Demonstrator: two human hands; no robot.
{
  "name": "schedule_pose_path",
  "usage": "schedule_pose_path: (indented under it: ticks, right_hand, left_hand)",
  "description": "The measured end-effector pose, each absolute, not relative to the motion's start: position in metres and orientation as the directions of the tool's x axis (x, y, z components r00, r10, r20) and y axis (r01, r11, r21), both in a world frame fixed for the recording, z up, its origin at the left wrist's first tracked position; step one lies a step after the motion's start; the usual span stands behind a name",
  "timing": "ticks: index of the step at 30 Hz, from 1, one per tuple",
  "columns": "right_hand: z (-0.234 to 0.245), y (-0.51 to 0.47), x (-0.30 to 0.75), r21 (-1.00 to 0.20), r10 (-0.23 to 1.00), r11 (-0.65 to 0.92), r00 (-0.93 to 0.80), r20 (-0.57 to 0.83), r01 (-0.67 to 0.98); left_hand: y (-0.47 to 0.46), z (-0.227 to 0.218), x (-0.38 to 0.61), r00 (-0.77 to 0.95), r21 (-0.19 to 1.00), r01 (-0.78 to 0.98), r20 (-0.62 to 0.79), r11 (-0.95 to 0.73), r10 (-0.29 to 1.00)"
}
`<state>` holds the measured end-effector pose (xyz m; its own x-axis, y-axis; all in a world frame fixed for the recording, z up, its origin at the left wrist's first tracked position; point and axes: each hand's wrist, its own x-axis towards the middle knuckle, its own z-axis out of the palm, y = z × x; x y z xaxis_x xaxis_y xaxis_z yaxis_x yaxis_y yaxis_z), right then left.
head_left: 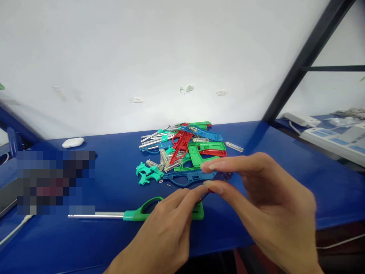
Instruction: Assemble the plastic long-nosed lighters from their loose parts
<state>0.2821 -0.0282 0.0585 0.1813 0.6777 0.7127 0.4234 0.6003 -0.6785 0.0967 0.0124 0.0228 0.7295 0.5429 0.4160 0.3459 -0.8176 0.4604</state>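
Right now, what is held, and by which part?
The right hand holds what looks like a screwdriver by its dark handle; the left hand partly covers the green lighter, its hold hidden.

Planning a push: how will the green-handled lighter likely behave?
The green-handled lighter probably won't bend: its silver barrel looks like metal. Lying flat, it seems unlikely to roll. Its long shape may make it swivel.

Soft, bright light washes the far wall (159, 49), shadow fills the near space under the table (114, 182), and pixelation blots the left.
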Motion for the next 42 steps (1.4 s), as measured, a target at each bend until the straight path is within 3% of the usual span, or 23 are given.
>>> schedule_pose_path:
  ticks: [4,8,21,24,29,33,37,40,42]
  right_hand:
    - [0.059,-0.025,0.278,-0.637,0.644,0.664,0.135,0.753,0.39]
    - [0.066,-0.028,0.28,-0.655,0.713,0.615,0.044,0.7,0.439]
    - [0.062,-0.026,0.278,-0.746,0.745,0.622,0.113,0.657,0.237]
    - [0.065,-0.027,0.279,-0.688,0.686,0.658,0.134,0.715,0.307]
    - [0.072,-0.033,0.281,-0.701,0.749,0.603,0.03,0.662,0.381]
    - [0.067,-0.03,0.277,-0.656,0.681,0.648,0.091,0.727,0.388]
    - [0.058,-0.025,0.276,-0.643,0.677,0.679,0.035,0.735,0.354]
    - [0.054,-0.022,0.276,-0.657,0.645,0.708,0.14,0.751,0.26]
    - [0.052,-0.021,0.278,-0.627,0.6,0.722,0.186,0.778,0.292]
  left_hand:
    - [0.01,0.024,0.099,0.699,0.451,0.367,0.443,-0.813,0.561]
    - [0.011,0.02,0.101,0.681,0.483,0.382,0.429,-0.788,0.593]
    - [0.013,0.02,0.1,0.695,0.461,0.379,0.431,-0.803,0.575]
    - [0.013,0.019,0.1,0.693,0.431,0.373,0.459,-0.822,0.555]
    - [0.012,0.02,0.099,0.689,0.414,0.387,0.464,-0.824,0.557]
    - [0.012,0.02,0.097,0.717,0.441,0.382,0.413,-0.812,0.562]
    - [0.013,0.017,0.097,0.708,0.42,0.398,0.424,-0.816,0.564]
    - [0.013,0.017,0.098,0.711,0.415,0.403,0.418,-0.815,0.565]
    - [0.012,0.017,0.098,0.718,0.404,0.402,0.419,-0.822,0.557]
